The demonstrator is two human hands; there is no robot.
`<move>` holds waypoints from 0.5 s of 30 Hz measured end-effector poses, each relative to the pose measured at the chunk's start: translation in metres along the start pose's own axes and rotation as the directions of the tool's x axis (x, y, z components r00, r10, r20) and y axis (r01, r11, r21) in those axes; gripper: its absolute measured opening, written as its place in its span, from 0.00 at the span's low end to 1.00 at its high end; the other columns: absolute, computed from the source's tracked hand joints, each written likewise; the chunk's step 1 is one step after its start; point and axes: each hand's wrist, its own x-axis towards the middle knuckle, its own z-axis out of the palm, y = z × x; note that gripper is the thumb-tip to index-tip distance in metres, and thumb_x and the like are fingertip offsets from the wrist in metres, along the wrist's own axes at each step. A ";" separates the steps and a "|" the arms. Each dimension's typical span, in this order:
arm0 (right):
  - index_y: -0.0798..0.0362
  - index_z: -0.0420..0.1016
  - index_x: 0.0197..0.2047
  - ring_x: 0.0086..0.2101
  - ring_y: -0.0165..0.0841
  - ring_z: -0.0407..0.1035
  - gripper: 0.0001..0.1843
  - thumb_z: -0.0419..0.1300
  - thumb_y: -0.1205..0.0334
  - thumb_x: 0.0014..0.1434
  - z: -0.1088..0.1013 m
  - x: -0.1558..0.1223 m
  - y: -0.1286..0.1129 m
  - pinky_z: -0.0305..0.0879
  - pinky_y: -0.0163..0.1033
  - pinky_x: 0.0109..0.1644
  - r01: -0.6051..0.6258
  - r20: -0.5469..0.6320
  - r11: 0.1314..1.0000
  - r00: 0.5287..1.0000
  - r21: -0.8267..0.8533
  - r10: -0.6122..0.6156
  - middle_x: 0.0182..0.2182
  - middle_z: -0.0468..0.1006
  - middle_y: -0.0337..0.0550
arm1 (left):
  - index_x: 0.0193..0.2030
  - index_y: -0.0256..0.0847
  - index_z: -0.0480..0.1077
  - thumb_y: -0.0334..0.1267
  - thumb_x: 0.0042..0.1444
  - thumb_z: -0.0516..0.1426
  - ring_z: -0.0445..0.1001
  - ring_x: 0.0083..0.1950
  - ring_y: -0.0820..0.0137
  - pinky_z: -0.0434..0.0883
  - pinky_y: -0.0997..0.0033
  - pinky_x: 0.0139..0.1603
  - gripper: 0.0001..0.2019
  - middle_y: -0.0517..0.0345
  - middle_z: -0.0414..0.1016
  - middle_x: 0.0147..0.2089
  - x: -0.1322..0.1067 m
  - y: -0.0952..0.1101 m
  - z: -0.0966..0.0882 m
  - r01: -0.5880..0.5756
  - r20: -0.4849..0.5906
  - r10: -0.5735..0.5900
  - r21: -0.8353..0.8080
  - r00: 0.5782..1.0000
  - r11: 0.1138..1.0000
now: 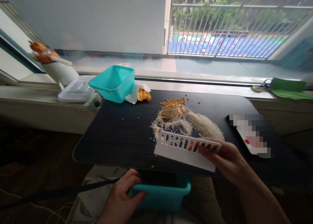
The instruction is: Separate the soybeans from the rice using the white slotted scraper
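Note:
My right hand [226,160] grips a white slotted plastic card [182,149], held tilted on the black table [117,136] just in front of a spread of white rice [204,124] mixed with yellow beans [174,104]. My left hand [122,196] holds the left end of a teal plastic bin [163,194] below the table's near edge, under the card. A single bean [152,166] lies near that edge.
A second teal bin [112,82] sits at the table's back left beside a clear plastic lid [74,91], a white bag with yellow contents [141,93] and a white cup [60,71]. A blurred flat object [251,136] lies at the right. A green item [287,87] rests on the windowsill.

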 end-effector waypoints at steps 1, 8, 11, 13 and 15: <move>0.49 0.85 0.38 0.34 0.36 0.79 0.14 0.68 0.49 0.53 0.001 0.000 0.002 0.74 0.32 0.36 -0.006 0.021 1.000 1.000 -0.016 0.006 0.33 0.86 0.42 | 0.24 0.40 0.71 0.29 0.49 0.59 0.77 0.33 0.68 0.71 0.77 0.33 0.06 0.60 0.72 0.30 0.000 0.000 0.000 0.004 0.006 -0.004 -0.001 1.000 1.000; 0.53 0.85 0.39 0.31 0.38 0.79 0.18 0.66 0.47 0.55 0.017 -0.001 0.020 0.75 0.35 0.33 0.006 -0.055 0.999 0.998 -0.049 -0.009 0.33 0.86 0.44 | 0.24 0.41 0.70 0.29 0.50 0.58 0.77 0.35 0.67 0.71 0.75 0.35 0.06 0.58 0.73 0.33 -0.002 -0.001 0.000 0.058 0.034 -0.058 0.001 0.998 0.998; 0.52 0.84 0.38 0.33 0.41 0.80 0.15 0.68 0.50 0.54 0.013 -0.003 0.026 0.77 0.39 0.35 -0.010 -0.219 1.000 0.976 0.017 0.014 0.34 0.86 0.45 | 0.24 0.41 0.70 0.28 0.50 0.58 0.76 0.35 0.67 0.71 0.75 0.35 0.06 0.59 0.73 0.32 -0.003 -0.001 0.000 0.041 0.035 -0.042 0.008 0.999 0.999; 0.50 0.84 0.38 0.36 0.44 0.81 0.13 0.69 0.52 0.53 0.005 -0.005 0.027 0.78 0.42 0.40 -0.007 -0.320 0.999 0.947 0.036 0.018 0.36 0.87 0.44 | 0.24 0.41 0.69 0.28 0.50 0.57 0.76 0.34 0.67 0.71 0.75 0.35 0.07 0.59 0.72 0.32 -0.003 -0.001 0.000 0.024 0.037 -0.025 0.013 0.999 1.000; 0.49 0.85 0.37 0.38 0.46 0.80 0.12 0.69 0.52 0.52 -0.004 -0.005 0.027 0.77 0.45 0.44 0.002 -0.396 1.000 0.918 0.010 0.002 0.36 0.87 0.43 | 0.24 0.41 0.69 0.28 0.49 0.57 0.77 0.34 0.68 0.71 0.75 0.35 0.07 0.60 0.72 0.31 -0.002 -0.001 -0.001 0.010 0.036 -0.011 0.016 0.999 1.000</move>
